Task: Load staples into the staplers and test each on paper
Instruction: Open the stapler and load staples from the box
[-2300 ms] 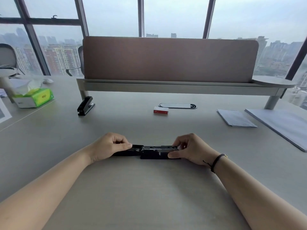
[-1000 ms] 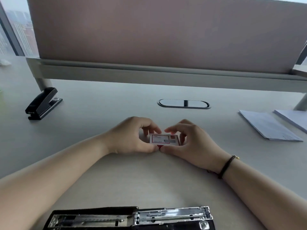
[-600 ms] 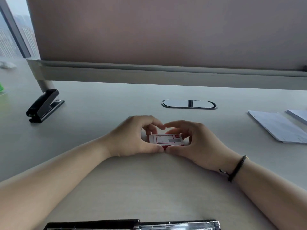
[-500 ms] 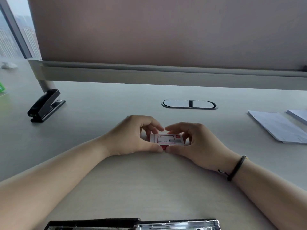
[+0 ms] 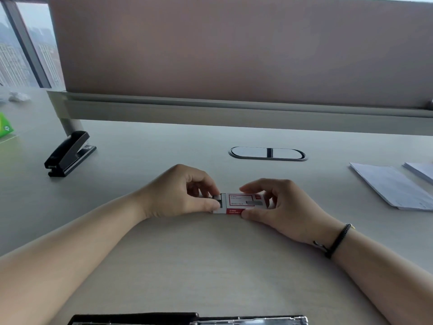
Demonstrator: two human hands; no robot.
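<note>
A small red and white staple box (image 5: pixel 243 202) lies on the desk between my hands. My right hand (image 5: pixel 281 207) pinches the box's sleeve by its right end. My left hand (image 5: pixel 182 193) pinches the inner tray (image 5: pixel 218 202), which sticks out a little at the left end. The opened black stapler (image 5: pixel 187 320) lies flat at the bottom edge, its metal channel partly cut off by the frame. A second black stapler (image 5: pixel 70 153), closed, sits at the far left.
Sheets of paper (image 5: pixel 393 186) lie at the right, with another stack (image 5: pixel 421 170) behind. An oval cable port (image 5: pixel 267 153) is set in the desk beyond my hands. A brown divider screen (image 5: pixel 234 50) closes the back. A green tissue pack (image 5: pixel 5 127) shows at the left edge.
Both hands left the opened stapler and took up the staple box farther out. In the last half second the inner tray has slid out to the left.
</note>
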